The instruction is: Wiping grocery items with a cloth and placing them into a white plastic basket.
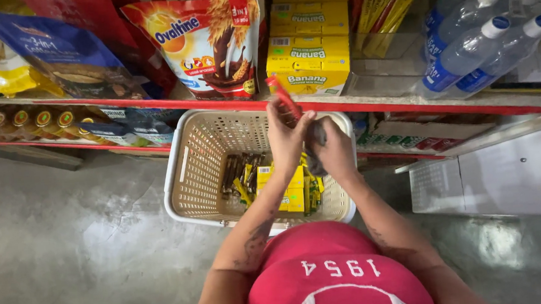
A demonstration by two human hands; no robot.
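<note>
Red stick pack (283,99) pinched by left hand (287,139) above beige basket's rim (176,171); right hand (332,149) clutches grey cloth (316,144).

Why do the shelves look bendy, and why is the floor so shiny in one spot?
In the head view, the wide lens curves the red shelf edge and tilts the water bottles at the corner. Light glares off the grey floor at lower right. The left hand and right hand over the basket look slightly soft; the packets inside are shaded.

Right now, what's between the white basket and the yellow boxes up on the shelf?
In the head view, the red shelf edge runs between the basket and the yellow boxes. The left hand holding a red packet crosses it too.
</note>
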